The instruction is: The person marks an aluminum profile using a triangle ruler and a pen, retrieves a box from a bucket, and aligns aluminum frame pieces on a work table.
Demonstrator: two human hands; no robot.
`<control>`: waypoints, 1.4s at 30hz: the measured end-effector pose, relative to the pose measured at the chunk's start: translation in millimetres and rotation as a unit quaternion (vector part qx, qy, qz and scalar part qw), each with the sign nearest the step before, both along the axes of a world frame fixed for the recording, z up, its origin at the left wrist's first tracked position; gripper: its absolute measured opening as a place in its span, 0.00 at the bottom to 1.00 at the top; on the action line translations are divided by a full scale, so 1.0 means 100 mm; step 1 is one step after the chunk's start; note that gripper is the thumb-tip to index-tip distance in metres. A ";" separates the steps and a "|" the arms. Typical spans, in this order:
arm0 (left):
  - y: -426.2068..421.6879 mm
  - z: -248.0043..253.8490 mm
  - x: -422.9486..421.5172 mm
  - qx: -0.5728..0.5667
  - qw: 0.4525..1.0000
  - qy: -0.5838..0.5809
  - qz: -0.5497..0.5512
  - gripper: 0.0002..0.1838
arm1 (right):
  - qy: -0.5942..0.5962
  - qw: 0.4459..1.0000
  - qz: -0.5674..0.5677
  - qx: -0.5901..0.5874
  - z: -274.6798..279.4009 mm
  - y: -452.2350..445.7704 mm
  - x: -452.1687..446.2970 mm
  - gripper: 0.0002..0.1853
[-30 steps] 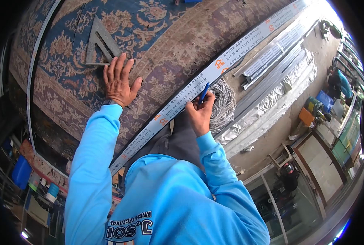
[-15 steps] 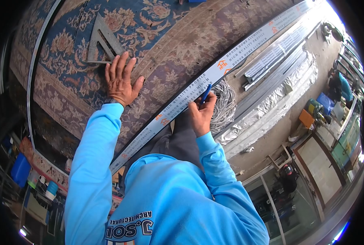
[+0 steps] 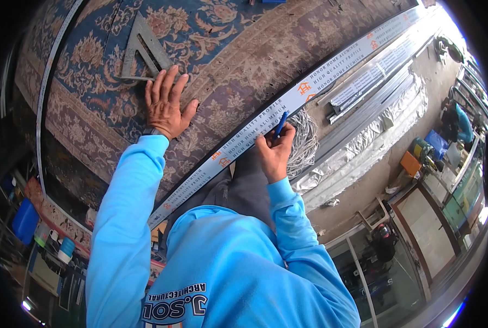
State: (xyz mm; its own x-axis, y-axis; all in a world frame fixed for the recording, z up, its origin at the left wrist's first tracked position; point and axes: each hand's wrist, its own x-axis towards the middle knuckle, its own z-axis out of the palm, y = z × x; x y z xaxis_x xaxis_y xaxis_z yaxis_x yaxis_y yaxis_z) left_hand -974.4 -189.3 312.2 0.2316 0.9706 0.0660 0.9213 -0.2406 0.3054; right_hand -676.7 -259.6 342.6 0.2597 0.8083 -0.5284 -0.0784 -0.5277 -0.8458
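My left hand [image 3: 168,106] lies spread on the patterned carpet [image 3: 222,82], its fingertips at the lower corner of a grey metal triangle square [image 3: 137,52]. Nothing is held in it. In my right hand [image 3: 276,150] a blue pen [image 3: 281,123] is pinched, pointing up over the near edge of a long aluminum profile. That profile [image 3: 296,100], wrapped in printed film, runs diagonally across the carpet's edge in front of my body. The pen's lower end is hidden by my fingers.
A coil of pale cord [image 3: 305,139] lies right of my right hand. Beyond it are more metal profiles [image 3: 364,90] and silvery wrapped lengths [image 3: 369,134] on the floor. A framed panel [image 3: 427,229] stands at the right, a blue container [image 3: 25,221] at the far left.
The view has shifted slightly, so the carpet, square and profile sit a little further right. My left hand stays spread by the square, and my right hand still holds the pen.
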 end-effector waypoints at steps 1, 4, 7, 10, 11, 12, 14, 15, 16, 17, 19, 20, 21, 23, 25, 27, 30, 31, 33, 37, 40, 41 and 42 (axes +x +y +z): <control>0.00 0.00 0.00 -0.001 1.000 0.000 0.001 0.35 | -0.006 1.000 0.002 -0.005 0.01 0.01 0.00 0.29; -0.01 -0.02 -0.01 0.004 1.000 -0.001 -0.001 0.35 | -0.008 1.000 0.007 -0.004 0.00 0.01 0.01 0.29; -0.01 -0.02 -0.01 0.002 1.000 0.005 0.001 0.35 | 0.000 1.000 0.008 -0.007 0.02 0.01 0.00 0.29; -0.01 -0.02 -0.01 0.000 1.000 0.006 0.001 0.35 | 0.003 1.000 0.013 -0.005 0.03 0.03 0.01 0.29; -0.01 -0.03 -0.01 0.001 1.000 0.004 0.001 0.35 | 0.003 1.000 0.016 -0.003 0.03 0.03 0.02 0.29; -0.01 -0.02 -0.01 0.001 1.000 0.002 0.001 0.35 | -0.001 1.000 0.018 -0.002 0.03 0.02 0.02 0.29; -0.01 -0.02 -0.01 0.001 1.000 -0.001 0.001 0.35 | -0.008 1.000 0.022 0.001 0.03 0.03 0.02 0.29; 0.00 -0.02 0.00 0.001 1.000 -0.002 0.000 0.35 | 0.000 1.000 0.012 0.001 0.03 0.03 0.02 0.28; 0.00 -0.02 0.00 0.001 1.000 -0.003 0.000 0.34 | 0.007 1.000 0.003 0.001 0.02 0.04 0.01 0.28; 0.00 -0.02 -0.01 0.001 1.000 -0.004 0.000 0.34 | 0.015 1.000 -0.006 0.000 0.02 0.04 0.00 0.28; -0.01 -0.02 -0.01 0.001 1.000 -0.006 -0.001 0.34 | 0.013 1.000 -0.009 -0.008 0.03 0.03 -0.02 0.28; -0.01 -0.01 -0.01 -0.001 1.000 -0.007 0.000 0.34 | 0.011 1.000 -0.011 -0.011 0.03 0.03 -0.02 0.28; -0.01 -0.01 -0.01 -0.002 1.000 -0.007 0.000 0.34 | 0.005 1.000 -0.005 -0.013 0.03 0.02 -0.02 0.28; -0.01 0.00 -0.01 -0.004 1.000 -0.005 0.001 0.34 | -0.008 1.000 0.007 -0.015 0.01 0.00 -0.02 0.29; -0.01 -0.01 0.00 -0.005 1.000 0.000 0.003 0.35 | -0.018 1.000 0.006 -0.018 0.03 0.01 -0.01 0.30; 0.00 -0.01 0.00 -0.002 1.000 -0.003 0.002 0.35 | -0.030 0.999 0.000 -0.010 0.02 0.04 0.01 0.31; -0.01 -0.01 0.00 0.003 1.000 -0.003 0.001 0.35 | -0.045 0.999 -0.013 0.008 -0.04 0.14 0.08 0.31; 0.00 -0.02 0.00 0.006 1.000 -0.002 0.001 0.35 | -0.045 0.999 -0.013 0.009 -0.04 0.18 0.11 0.31; 0.00 -0.02 0.00 0.006 1.000 -0.002 0.002 0.35 | -0.036 0.999 -0.013 0.009 -0.04 0.19 0.12 0.31; -0.01 -0.01 0.00 0.003 1.000 -0.004 0.003 0.34 | -0.014 1.000 0.004 -0.017 0.04 0.08 0.02 0.31; -0.01 -0.02 0.01 0.005 1.000 -0.003 0.004 0.34 | 0.014 0.999 0.003 -0.033 0.09 -0.01 -0.07 0.32; -0.01 -0.03 0.01 0.003 1.000 -0.004 0.004 0.34 | 0.011 0.999 0.006 -0.030 0.10 -0.01 -0.06 0.31; -0.02 -0.02 0.00 0.001 1.000 -0.003 0.004 0.34 | 0.020 0.999 0.010 -0.026 0.09 -0.01 -0.04 0.30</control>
State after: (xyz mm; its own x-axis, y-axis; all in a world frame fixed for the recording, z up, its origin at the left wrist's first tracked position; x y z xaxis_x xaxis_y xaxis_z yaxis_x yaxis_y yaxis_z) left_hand -973.9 -190.8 309.7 0.2229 0.9724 0.0685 0.9215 -0.2331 0.3108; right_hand -680.3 -261.0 351.7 0.2206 0.7846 -0.5794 -0.1008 -0.5725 -0.8137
